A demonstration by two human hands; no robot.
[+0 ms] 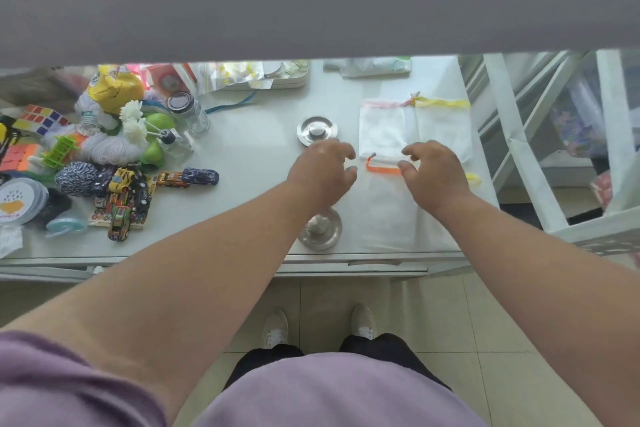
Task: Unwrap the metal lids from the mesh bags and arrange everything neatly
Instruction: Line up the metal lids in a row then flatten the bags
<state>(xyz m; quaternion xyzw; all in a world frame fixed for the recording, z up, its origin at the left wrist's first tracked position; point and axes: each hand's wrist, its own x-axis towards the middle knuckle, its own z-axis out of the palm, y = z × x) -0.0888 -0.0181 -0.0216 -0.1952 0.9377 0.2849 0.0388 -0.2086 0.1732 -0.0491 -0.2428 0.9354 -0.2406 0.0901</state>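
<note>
- Looks like a home room or hobby corner: white table (249,156) on a tiled floor (450,322).
- Left of frame: toy cars (128,191), puzzle cubes (41,118), yarn (74,178).
- Right edge: white rack (519,135).

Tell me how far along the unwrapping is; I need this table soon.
Mostly done, it seems. Two metal lids lie bare: the far lid and the near lid. The pink-trimmed bag and yellow-trimmed bag lie flat beside each other. The left hand and right hand hover open over the orange-trimmed bag, which probably needs straightening. I see no lid still wrapped.
</note>
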